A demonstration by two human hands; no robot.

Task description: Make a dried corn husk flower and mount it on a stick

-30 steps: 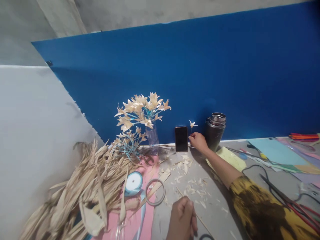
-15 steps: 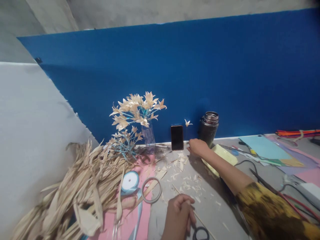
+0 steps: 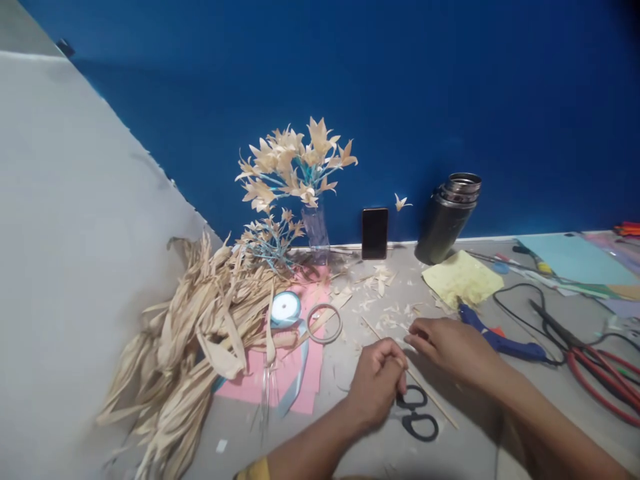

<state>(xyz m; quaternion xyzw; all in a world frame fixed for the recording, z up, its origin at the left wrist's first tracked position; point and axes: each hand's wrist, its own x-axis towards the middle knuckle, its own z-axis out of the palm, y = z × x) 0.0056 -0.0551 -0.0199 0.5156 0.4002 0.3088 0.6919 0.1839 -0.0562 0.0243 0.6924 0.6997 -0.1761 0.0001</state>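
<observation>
My left hand (image 3: 379, 381) rests low over the table with its fingers curled in; what lies inside them, if anything, is hidden. Beside it are black scissors (image 3: 420, 427), handles showing, and a thin wooden stick (image 3: 435, 398) that runs behind the fingers. To the right, my right hand (image 3: 445, 343) has thumb and fingers pinched together above pale scraps (image 3: 387, 317); anything between the fingertips is too small to name. A single small husk flower (image 3: 401, 203) stands by the blue wall, between a phone (image 3: 375, 233) and a dark flask (image 3: 447, 220).
Dried corn husks (image 3: 220, 313) pile up at left. A clear vase (image 3: 316, 233) holds husk flowers (image 3: 295, 157). Ribbon (image 3: 285, 308) and a tape ring (image 3: 311, 325) lie on pink paper. At right are a yellow sheet (image 3: 463, 277), a blue glue gun (image 3: 500, 340) and red-handled shears (image 3: 595, 360).
My right hand has drawn back from beside the small flower at the wall to near my left hand. The view has tilted down, showing more of the table and the scissors.
</observation>
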